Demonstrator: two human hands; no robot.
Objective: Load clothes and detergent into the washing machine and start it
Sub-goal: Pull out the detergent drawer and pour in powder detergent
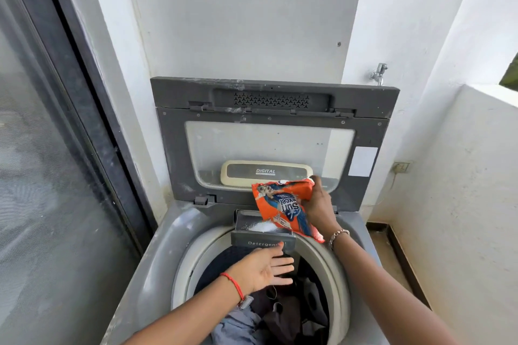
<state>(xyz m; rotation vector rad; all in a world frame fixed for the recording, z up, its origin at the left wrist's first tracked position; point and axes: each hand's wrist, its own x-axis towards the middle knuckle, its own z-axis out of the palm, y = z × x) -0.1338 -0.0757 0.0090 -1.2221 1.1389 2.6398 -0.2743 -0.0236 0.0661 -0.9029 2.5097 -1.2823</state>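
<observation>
Gripping tilted packet (284,204) in right hand (318,206), tipping powder (263,227) into drawer (252,242) just below the grip. Holding left hand (265,266) flat, fingers straight, just under drawer front, above clothes (280,314). Could spill powder past drawer if tipped too steeply.

Orange-and-blue detergent packet (286,204), grey washing machine (168,235), dark clothes (283,314), white powder (263,227)

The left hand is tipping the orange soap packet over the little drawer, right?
Not quite: the right hand is tipping the orange soap packet over the little drawer. The left hand is open below the drawer, as the head view shows.
</observation>
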